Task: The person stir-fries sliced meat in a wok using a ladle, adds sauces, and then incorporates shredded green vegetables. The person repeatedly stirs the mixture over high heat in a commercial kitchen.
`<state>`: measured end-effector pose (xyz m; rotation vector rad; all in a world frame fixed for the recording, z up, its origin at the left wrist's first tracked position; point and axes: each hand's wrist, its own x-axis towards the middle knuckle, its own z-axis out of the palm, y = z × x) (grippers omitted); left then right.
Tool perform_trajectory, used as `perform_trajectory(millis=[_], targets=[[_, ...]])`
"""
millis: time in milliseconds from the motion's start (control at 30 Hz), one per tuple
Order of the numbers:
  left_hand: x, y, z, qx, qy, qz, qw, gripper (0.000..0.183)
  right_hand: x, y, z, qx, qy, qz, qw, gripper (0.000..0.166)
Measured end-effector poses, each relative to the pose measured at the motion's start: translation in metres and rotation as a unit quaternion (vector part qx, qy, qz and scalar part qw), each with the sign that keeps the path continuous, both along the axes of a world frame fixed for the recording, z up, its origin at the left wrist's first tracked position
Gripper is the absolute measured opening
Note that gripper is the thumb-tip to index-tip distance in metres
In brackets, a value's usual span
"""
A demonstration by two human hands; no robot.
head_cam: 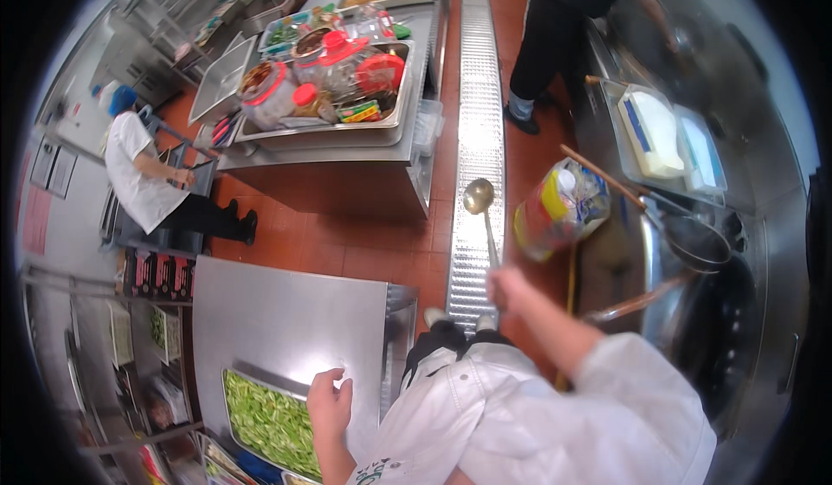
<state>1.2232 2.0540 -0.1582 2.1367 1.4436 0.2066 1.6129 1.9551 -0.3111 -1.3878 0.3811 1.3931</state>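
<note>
My right hand [509, 291] grips the handle of a metal ladle [480, 196], whose bowl points away from me above the floor grating. My left hand [330, 399] holds nothing, its fingers partly curled and apart, over the edge of a stainless steel table [286, 316]. Just left of that hand, a metal tray of sliced green vegetables [270, 420] sits on the table. Right of the ladle stands a large plastic jug [543, 215] with a yellow and red label. A wok [705, 335] is on the range at my right.
A strainer [695, 244] with a wooden handle lies over the range edge. Ahead, a deep steel pan [325, 134] holds several jars with red lids. One person [149, 166] stands at the left, and another [552, 36] works ahead at the range. Metal grating [478, 95] runs along the floor.
</note>
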Motion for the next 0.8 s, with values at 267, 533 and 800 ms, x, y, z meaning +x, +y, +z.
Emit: perform_trajectory(millis=[267, 533, 800], targets=[[0.092, 0.132, -0.005, 0.019, 0.047, -0.119, 0.992, 0.021, 0.080, 0.106, -0.068, 0.039, 0.026, -0.031, 0.998, 0.011], [0.155, 0.179, -0.028, -0.052, 0.215, -0.146, 0.964, 0.023, 0.150, 0.202, -0.107, 0.095, 0.056, 0.037, 0.993, 0.012], [0.235, 0.160, -0.040, -0.246, 0.205, -0.024, 0.947, 0.026, 0.217, 0.279, -0.158, 0.077, 0.143, 0.037, 0.986, 0.011]])
